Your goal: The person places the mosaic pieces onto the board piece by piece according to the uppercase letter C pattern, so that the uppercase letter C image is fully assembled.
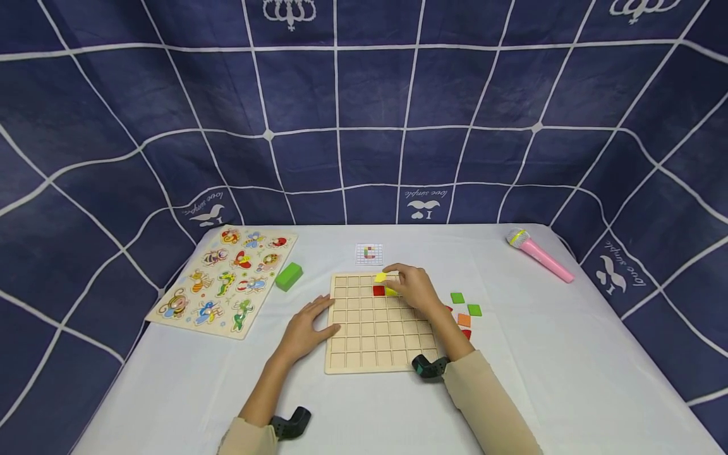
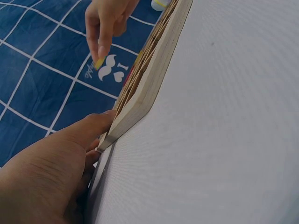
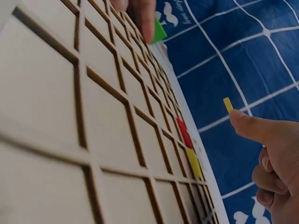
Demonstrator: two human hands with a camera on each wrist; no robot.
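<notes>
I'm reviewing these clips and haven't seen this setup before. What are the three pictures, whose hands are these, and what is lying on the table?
There is no machine here: a person works with bare hands and wears three cameras. The wide picture comes from the head, the other two from the wrists.

On the white table lies a pale wooden grid board. The left hand rests against its left edge, fingers fairly straight. The right hand pinches a small yellow square tile above the top row, where a red tile and another yellow tile already sit.

Around it: loose green, orange and red tiles, an animal peg puzzle, a green block, a small pattern card and a pink toy microphone.
</notes>
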